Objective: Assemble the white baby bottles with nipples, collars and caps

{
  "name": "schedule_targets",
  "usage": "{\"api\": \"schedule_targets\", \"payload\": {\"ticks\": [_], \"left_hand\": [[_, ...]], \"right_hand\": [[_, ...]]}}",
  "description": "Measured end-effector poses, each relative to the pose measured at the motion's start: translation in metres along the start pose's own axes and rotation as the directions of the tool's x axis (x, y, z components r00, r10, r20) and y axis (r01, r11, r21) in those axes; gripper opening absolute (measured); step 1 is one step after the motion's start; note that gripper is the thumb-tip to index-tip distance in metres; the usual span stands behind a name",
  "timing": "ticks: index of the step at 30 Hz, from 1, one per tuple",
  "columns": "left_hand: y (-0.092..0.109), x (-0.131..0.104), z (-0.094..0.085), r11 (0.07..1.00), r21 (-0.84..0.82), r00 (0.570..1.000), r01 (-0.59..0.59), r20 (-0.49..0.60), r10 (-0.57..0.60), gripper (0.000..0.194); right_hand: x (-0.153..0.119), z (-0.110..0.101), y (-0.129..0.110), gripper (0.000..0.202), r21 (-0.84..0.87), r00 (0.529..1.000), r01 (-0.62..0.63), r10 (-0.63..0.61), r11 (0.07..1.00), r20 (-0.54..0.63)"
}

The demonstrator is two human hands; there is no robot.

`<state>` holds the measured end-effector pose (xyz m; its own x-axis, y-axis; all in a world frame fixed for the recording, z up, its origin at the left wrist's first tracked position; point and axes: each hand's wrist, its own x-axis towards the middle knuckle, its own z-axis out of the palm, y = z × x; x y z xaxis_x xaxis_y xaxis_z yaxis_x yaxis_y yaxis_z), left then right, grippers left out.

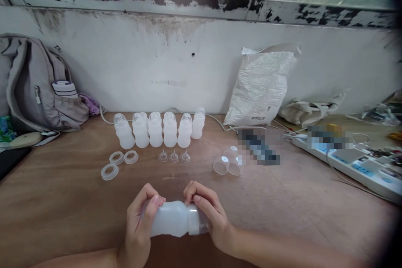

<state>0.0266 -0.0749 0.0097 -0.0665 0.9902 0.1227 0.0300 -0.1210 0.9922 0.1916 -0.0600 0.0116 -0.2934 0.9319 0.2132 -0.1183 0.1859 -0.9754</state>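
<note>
A frosted white baby bottle (pixel 171 217) lies sideways between my two hands at the table's near edge. My left hand (pixel 143 217) wraps round its base end. Around the collar and clear cap end, my right hand (pixel 212 213) is closed, its fingers partly covering the cap. Beyond my hands lie several loose parts: three white collar rings (pixel 109 171) on the left, three clear nipples (pixel 173 157) in the middle, and three clear caps (pixel 221 165) on the right. Behind them stands a row of several capped bottles (pixel 155 132).
A grey backpack (pixel 40 88) sits at the far left. A silvery plastic bag (pixel 257 88) leans on the wall, with a cream cloth bag (pixel 309 111) beside it. A white power strip (pixel 361 167) with cables runs along the right of the wooden table (pixel 63 201).
</note>
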Motion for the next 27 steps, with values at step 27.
{"api": "schedule_targets", "payload": {"ticks": [27], "left_hand": [[-0.008,0.047,-0.002,0.865,-0.501,0.965,-0.011,-0.232,-0.122,0.019]], "right_hand": [[0.037,0.002,-0.080,0.038,-0.317,0.982,0.077,-0.127,0.945,-0.141]]}}
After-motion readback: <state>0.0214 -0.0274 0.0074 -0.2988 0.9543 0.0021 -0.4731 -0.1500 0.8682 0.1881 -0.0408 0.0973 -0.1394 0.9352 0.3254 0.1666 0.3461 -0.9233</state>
